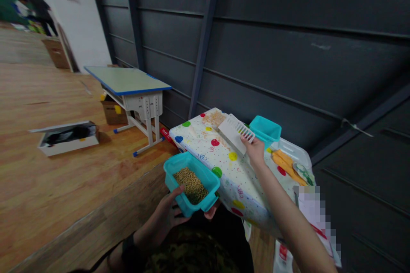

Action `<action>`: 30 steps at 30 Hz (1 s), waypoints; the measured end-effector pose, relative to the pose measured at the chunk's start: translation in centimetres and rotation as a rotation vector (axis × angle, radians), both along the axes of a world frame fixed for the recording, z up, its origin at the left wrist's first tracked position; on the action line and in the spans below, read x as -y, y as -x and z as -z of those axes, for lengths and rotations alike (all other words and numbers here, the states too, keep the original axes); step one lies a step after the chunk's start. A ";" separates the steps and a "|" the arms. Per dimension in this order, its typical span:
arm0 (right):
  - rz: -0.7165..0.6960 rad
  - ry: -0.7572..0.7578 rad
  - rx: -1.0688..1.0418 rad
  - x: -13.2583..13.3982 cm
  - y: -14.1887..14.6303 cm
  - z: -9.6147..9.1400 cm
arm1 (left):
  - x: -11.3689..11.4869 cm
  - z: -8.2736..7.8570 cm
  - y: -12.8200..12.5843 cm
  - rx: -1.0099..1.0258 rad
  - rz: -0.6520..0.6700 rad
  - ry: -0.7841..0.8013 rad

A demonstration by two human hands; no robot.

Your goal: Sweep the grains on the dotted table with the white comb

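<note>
My left hand [168, 211] grips a turquoise plastic box [209, 175] from its near side, with the thumb over the rim. Inside the box lies a layer of round yellowish beans [190, 183]. The box is held at the near edge of the table, slightly tilted. In my right hand [254, 149] is a white slotted plastic piece [235, 132], raised over the tabletop. Pale small bits [214, 118] are scattered on the tablecloth beyond it. A second turquoise box [265, 130] stands at the back edge, just behind my right hand.
A spotted cloth covers the table [205, 149]. At its right are a white tray [296, 151], an orange cloth [285, 164] and a green-and-white round thing [303, 172]. A dark panelled wall [272, 59] rises behind. Left stand a desk [128, 80] and an open carton [68, 138].
</note>
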State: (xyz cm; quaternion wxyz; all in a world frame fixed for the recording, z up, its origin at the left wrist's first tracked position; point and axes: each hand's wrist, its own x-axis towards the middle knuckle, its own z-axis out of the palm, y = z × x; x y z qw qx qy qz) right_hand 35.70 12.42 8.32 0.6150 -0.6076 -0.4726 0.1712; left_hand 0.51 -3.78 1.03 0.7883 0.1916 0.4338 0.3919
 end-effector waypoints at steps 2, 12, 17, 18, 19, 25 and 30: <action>0.035 0.022 0.140 0.2 -0.1 0.0 | 0.0 -0.2 -0.1 -0.009 0.000 0.018; 0.008 0.061 0.361 1.6 1.9 0.6 | 0.0 -0.4 -0.4 -0.041 -0.006 0.042; -0.005 0.026 0.364 2.0 2.5 0.4 | 0.3 -0.9 -0.3 -0.029 -0.003 0.017; -0.018 0.023 0.363 2.1 2.6 0.4 | 0.3 -0.7 -0.2 -0.017 0.003 0.011; -0.027 0.021 0.360 2.2 2.6 0.3 | 0.3 -0.4 -0.2 -0.005 0.007 0.011; -0.030 0.023 0.358 2.6 2.8 0.3 | 0.3 -0.2 -0.2 -0.004 0.018 -0.013; -0.072 0.027 0.324 3.2 3.3 0.3 | 0.5 -1.1 -0.3 -0.040 0.012 0.010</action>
